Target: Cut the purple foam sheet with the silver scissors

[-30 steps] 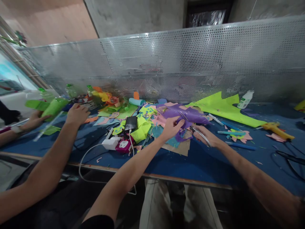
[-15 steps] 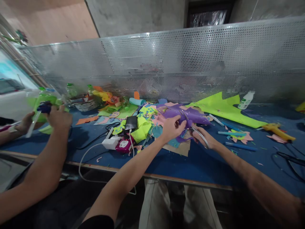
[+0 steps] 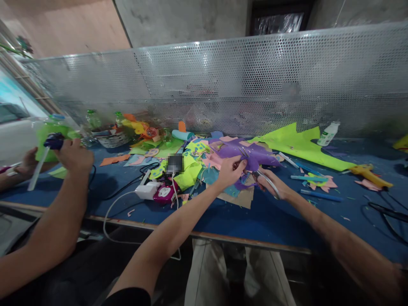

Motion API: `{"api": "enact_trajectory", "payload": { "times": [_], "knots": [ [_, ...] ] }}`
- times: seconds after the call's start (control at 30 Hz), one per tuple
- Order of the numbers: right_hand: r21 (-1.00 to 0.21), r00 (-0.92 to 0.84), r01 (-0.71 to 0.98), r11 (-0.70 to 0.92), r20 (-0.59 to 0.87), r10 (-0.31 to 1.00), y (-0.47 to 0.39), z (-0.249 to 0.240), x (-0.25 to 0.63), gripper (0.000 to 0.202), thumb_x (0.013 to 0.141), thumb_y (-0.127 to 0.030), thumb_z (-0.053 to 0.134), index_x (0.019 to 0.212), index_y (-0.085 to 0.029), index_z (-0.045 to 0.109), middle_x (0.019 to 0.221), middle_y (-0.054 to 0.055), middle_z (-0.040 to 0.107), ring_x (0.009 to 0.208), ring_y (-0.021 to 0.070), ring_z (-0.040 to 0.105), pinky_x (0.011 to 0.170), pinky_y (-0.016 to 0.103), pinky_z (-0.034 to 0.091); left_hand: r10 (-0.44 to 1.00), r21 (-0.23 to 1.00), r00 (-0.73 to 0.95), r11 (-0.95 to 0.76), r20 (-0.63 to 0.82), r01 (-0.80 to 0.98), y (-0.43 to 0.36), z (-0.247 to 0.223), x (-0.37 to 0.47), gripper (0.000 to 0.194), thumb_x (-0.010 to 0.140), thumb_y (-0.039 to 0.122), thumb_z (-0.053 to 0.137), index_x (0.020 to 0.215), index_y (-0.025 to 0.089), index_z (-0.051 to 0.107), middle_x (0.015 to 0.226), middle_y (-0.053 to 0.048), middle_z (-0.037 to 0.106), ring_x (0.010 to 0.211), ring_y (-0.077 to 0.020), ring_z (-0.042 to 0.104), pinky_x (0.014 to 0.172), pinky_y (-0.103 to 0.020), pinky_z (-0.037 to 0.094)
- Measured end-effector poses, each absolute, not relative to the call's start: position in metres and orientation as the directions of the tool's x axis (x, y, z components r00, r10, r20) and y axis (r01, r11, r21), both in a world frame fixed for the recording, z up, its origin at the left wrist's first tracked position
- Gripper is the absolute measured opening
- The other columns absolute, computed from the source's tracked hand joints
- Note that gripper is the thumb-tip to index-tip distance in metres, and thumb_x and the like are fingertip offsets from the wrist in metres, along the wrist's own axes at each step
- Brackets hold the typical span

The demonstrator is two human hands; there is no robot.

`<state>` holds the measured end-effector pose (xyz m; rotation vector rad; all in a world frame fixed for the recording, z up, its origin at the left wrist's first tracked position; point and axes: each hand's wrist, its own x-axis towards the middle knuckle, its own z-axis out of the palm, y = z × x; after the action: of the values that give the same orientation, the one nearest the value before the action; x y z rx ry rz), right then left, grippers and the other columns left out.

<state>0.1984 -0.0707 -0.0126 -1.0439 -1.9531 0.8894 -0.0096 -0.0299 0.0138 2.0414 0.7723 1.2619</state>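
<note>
My left hand [image 3: 232, 171] pinches a small purple piece [image 3: 252, 164] over the heap of paper scraps. My right hand [image 3: 273, 183] is closed round the handles of a pair of scissors [image 3: 268, 180], whose blades point up and left at the purple piece. Behind both hands lies a larger purple sheet [image 3: 263, 154]. Under my left hand are teal and pink scraps and a brown sheet [image 3: 245, 199] on the blue table [image 3: 274, 223].
At the left, another person's hands [image 3: 75, 157] hold a dark object by a green bottle. A basket [image 3: 113, 138], a white charger [image 3: 147, 190] with cables, a lime sheet [image 3: 296, 144], a white bottle [image 3: 329, 134], and a yellow glue gun [image 3: 369, 174] lie around. A perforated metal screen [image 3: 207, 89] stands behind.
The fingers of my left hand have drawn closer together on the purple piece, which has turned slightly by the scissors. The other person's hands have shifted slightly left.
</note>
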Motion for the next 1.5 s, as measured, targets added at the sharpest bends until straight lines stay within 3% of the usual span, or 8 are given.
{"api": "enact_trajectory", "payload": {
  "times": [0.2, 0.33, 0.43, 0.53, 0.67, 0.9, 1.23, 1.5],
  "knots": [
    [-0.770, -0.366, 0.440, 0.463, 0.317, 0.875, -0.069, -0.012, 0.202, 0.049, 0.085, -0.070, 0.046, 0.082, -0.022, 0.055, 0.053, -0.003, 0.050, 0.041, 0.0141, 0.048, 0.041, 0.026, 0.037, 0.727, 0.723, 0.351, -0.669, 0.590, 0.171, -0.026, 0.016, -0.012, 0.049, 0.100, 0.053, 0.049, 0.067, 0.018, 0.050, 0.061, 0.000, 0.059, 0.058, -0.0123, 0.052, 0.056, -0.026, 0.035],
    [-0.651, -0.422, 0.480, 0.588, 0.417, 0.805, -0.068, -0.004, 0.207, 0.049, 0.087, -0.067, 0.044, 0.080, -0.019, 0.056, 0.060, -0.003, 0.047, 0.051, 0.0127, 0.041, 0.048, 0.025, 0.032, 0.713, 0.728, 0.409, -0.668, 0.569, 0.152, -0.025, 0.020, -0.015, 0.051, 0.100, 0.055, 0.049, 0.065, 0.017, 0.048, 0.057, 0.002, 0.048, 0.055, -0.0106, 0.043, 0.055, -0.027, 0.030],
    [-0.615, -0.470, 0.464, 0.637, 0.439, 0.766, -0.067, 0.001, 0.210, 0.048, 0.089, -0.064, 0.044, 0.087, -0.018, 0.056, 0.070, -0.002, 0.049, 0.060, 0.0133, 0.039, 0.055, 0.026, 0.034, 0.707, 0.751, 0.469, -0.648, 0.529, 0.129, -0.026, 0.022, -0.016, 0.050, 0.099, 0.055, 0.051, 0.065, 0.017, 0.049, 0.058, 0.001, 0.050, 0.055, -0.0105, 0.045, 0.055, -0.026, 0.031],
    [-0.640, -0.490, 0.450, 0.623, 0.406, 0.771, -0.068, 0.003, 0.211, 0.046, 0.090, -0.062, 0.043, 0.094, -0.018, 0.056, 0.074, -0.001, 0.051, 0.062, 0.0141, 0.040, 0.057, 0.027, 0.035, 0.704, 0.771, 0.506, -0.627, 0.499, 0.111, -0.027, 0.021, -0.015, 0.048, 0.099, 0.052, 0.051, 0.066, 0.017, 0.050, 0.059, 0.001, 0.052, 0.055, -0.0109, 0.048, 0.056, -0.025, 0.035],
    [-0.668, -0.488, 0.453, 0.590, 0.368, 0.792, -0.071, 0.004, 0.209, 0.044, 0.090, -0.061, 0.044, 0.086, -0.019, 0.055, 0.070, -0.002, 0.049, 0.059, 0.0137, 0.040, 0.055, 0.026, 0.035, 0.724, 0.791, 0.485, -0.603, 0.490, 0.102, -0.026, 0.019, -0.015, 0.045, 0.097, 0.049, 0.054, 0.066, 0.017, 0.049, 0.058, 0.001, 0.050, 0.056, -0.0116, 0.049, 0.056, -0.025, 0.036],
    [-0.676, -0.459, 0.436, 0.594, 0.401, 0.793, -0.069, 0.003, 0.208, 0.050, 0.087, -0.068, 0.043, 0.086, -0.019, 0.056, 0.065, -0.002, 0.049, 0.058, 0.0148, 0.042, 0.052, 0.026, 0.035, 0.730, 0.735, 0.296, -0.668, 0.616, 0.119, -0.027, 0.022, -0.013, 0.043, 0.097, 0.049, 0.055, 0.068, 0.017, 0.050, 0.062, 0.002, 0.041, 0.059, -0.0107, 0.036, 0.055, -0.028, 0.026],
    [-0.810, -0.416, 0.337, 0.480, 0.329, 0.848, -0.070, -0.011, 0.202, 0.045, 0.088, -0.066, 0.043, 0.090, -0.023, 0.054, 0.067, -0.001, 0.051, 0.052, 0.0154, 0.050, 0.051, 0.029, 0.044, 0.730, 0.739, 0.349, -0.660, 0.588, 0.136, -0.027, 0.020, -0.014, 0.044, 0.098, 0.051, 0.053, 0.068, 0.018, 0.048, 0.062, 0.002, 0.040, 0.059, -0.0115, 0.039, 0.055, -0.028, 0.029],
    [-0.776, -0.380, 0.382, 0.501, 0.362, 0.851, -0.073, -0.006, 0.201, 0.045, 0.086, -0.067, 0.046, 0.081, -0.022, 0.054, 0.055, -0.003, 0.051, 0.043, 0.0145, 0.049, 0.043, 0.026, 0.040, 0.726, 0.733, 0.355, -0.665, 0.589, 0.144, -0.028, 0.021, -0.014, 0.043, 0.098, 0.049, 0.052, 0.069, 0.018, 0.048, 0.063, 0.002, 0.039, 0.060, -0.0113, 0.037, 0.056, -0.028, 0.028]
  ]
}}
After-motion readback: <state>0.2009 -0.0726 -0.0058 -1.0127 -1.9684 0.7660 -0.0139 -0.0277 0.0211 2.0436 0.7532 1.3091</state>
